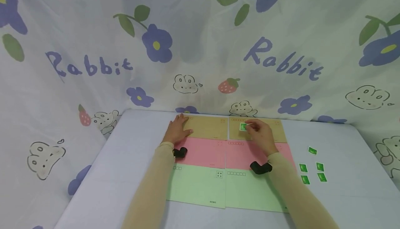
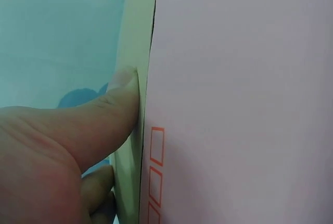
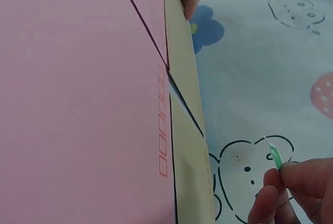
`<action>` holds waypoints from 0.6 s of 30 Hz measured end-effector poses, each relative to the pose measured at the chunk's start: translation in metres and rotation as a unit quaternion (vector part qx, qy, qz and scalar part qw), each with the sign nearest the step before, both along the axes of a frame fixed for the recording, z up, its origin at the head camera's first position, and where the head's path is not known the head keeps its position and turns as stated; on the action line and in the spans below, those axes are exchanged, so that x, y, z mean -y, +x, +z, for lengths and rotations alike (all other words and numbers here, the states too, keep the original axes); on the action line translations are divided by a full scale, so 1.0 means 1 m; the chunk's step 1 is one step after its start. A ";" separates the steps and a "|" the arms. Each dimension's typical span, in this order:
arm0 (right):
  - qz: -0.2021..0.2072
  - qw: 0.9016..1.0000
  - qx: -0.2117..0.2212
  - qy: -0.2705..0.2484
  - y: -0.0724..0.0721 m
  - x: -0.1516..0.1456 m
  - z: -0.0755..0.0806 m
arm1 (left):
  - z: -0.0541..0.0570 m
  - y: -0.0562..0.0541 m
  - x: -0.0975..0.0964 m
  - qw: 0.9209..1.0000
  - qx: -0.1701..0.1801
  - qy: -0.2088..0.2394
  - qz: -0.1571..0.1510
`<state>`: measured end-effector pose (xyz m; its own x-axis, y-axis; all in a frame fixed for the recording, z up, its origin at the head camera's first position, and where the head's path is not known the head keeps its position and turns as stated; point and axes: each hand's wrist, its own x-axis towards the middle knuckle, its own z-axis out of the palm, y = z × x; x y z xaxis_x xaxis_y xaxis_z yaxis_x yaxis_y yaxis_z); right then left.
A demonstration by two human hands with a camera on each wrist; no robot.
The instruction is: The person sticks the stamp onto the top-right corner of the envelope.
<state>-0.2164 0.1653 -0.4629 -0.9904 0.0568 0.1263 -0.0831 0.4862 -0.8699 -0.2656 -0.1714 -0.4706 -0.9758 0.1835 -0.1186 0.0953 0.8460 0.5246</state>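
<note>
Between the thumb and fingertips of my right hand (image 1: 261, 134) is a small green stamp (image 1: 243, 127) with a white border. In the head view it appears over the right brown envelope (image 1: 233, 134); the right wrist view shows the stamp (image 3: 275, 155) edge-on, raised off the paper. My left hand (image 1: 176, 130) rests at the left end of the left brown envelope (image 1: 206, 126), thumb extended on the paper. Its thumb (image 2: 112, 107) lies across the brown strip beside a pink envelope (image 2: 234, 88) in the left wrist view.
Below the brown envelopes lie two pink envelopes (image 1: 203, 152) and two green envelopes (image 1: 197, 187), edge to edge. Several loose green stamps (image 1: 312, 150) lie on the white table (image 1: 350, 201) at the right. A patterned curtain (image 1: 200, 48) hangs behind the table.
</note>
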 end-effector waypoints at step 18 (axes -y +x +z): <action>-0.007 0.999 0.027 -0.017 -0.009 0.019 -0.003 | 0.001 0.001 0.002 1.000 -0.004 -0.001 -0.004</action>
<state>-0.2256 0.1458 -0.4663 -0.9948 0.0741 0.0700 -0.0285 0.4568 -0.8891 -0.2647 -0.1730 -0.4697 -0.9751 0.1917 -0.1114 0.1069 0.8466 0.5213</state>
